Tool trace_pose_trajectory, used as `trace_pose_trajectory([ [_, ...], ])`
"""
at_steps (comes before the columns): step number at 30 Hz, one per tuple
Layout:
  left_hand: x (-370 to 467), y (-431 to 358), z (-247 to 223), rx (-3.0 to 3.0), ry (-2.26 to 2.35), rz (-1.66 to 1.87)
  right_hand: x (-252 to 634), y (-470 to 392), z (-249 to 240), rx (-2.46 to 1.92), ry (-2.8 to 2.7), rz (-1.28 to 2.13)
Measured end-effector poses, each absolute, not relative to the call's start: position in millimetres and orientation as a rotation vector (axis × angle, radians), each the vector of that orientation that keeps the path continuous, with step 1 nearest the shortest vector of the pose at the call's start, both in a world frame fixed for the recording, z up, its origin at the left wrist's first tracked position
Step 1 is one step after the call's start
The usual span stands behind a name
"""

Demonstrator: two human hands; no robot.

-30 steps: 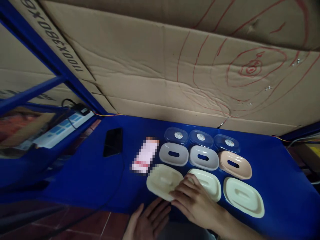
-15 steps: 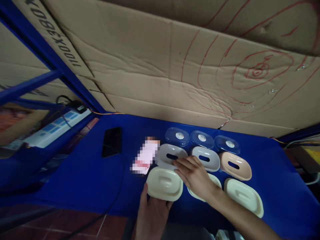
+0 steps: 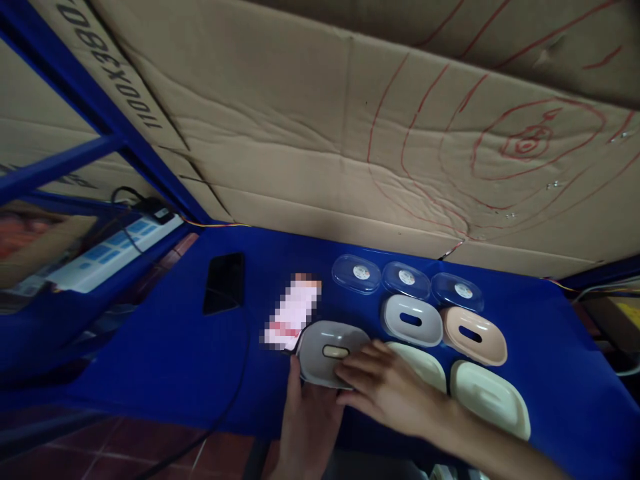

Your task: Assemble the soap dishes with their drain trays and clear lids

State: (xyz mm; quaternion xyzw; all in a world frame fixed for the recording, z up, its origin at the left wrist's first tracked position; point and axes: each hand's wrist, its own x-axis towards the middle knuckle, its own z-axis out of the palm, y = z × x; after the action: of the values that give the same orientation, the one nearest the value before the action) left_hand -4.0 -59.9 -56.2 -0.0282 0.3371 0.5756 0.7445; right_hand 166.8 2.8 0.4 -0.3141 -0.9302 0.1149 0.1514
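A grey slotted soap dish tray point(image 3: 316, 341) sits over a cream soap dish base point(image 3: 336, 351), whose raised middle shows through the slot. Below and at the near left edge, my left hand point(image 3: 314, 417) supports the stacked pair, its thumb against the side. My right hand point(image 3: 387, 383) grips the tray's right side, fingers bent over the rim. Beyond my right hand lie a light grey slotted tray point(image 3: 395, 325) and a peach slotted tray point(image 3: 493, 339). One cream base point(image 3: 425, 365) is partly covered by my right hand; another cream base point(image 3: 493, 397) rests farther right.
Three clear lids with round stickers, such as the left lid point(image 3: 345, 273), line the back. A blurred pink card point(image 3: 290, 313) and a black phone point(image 3: 223, 283) with a cable lie left on the blue tabletop point(image 3: 165, 360). Cardboard point(image 3: 280, 133) walls the back.
My right hand has brought the grey tray from the back row toward me, onto the cream base in my left hand. The tray now covers most of that base.
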Motion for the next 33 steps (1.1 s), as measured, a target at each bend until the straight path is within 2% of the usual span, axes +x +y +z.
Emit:
trace_pose_trajectory([
  [3, -8, -66, -66, 0.145, 0.858, 1.249, 173, 58, 0, -1.088, -2.568, 0.289],
  [7, -10, -74, -78, 0.802, 1.103, 1.13, 176, 122, -16, -1.31, -2.437, 0.18],
  [10, -10, -74, -85, 1.032, 1.249, 1.068, 177, 130, -20, -1.321, -2.412, 0.232],
  [13, -10, -66, -86, 1.099, 1.232, 1.033, 183, 104, -9, -1.281, -2.407, 0.344],
  [19, 2, -39, -52, 0.338, 0.849, 1.167, 190, 27, 14, -1.206, -2.524, 0.634],
  [23, 10, -30, -35, -0.008, 0.634, 1.147, 192, 15, 13, -1.164, -2.584, 0.549],
  [28, 13, -32, -29, -0.063, 0.592, 1.135, 198, 20, 14, -1.012, -2.591, 0.491],
  [33, 17, -35, -25, -0.017, 0.556, 1.179, 199, 19, 15, -1.023, -2.548, 0.606],
])
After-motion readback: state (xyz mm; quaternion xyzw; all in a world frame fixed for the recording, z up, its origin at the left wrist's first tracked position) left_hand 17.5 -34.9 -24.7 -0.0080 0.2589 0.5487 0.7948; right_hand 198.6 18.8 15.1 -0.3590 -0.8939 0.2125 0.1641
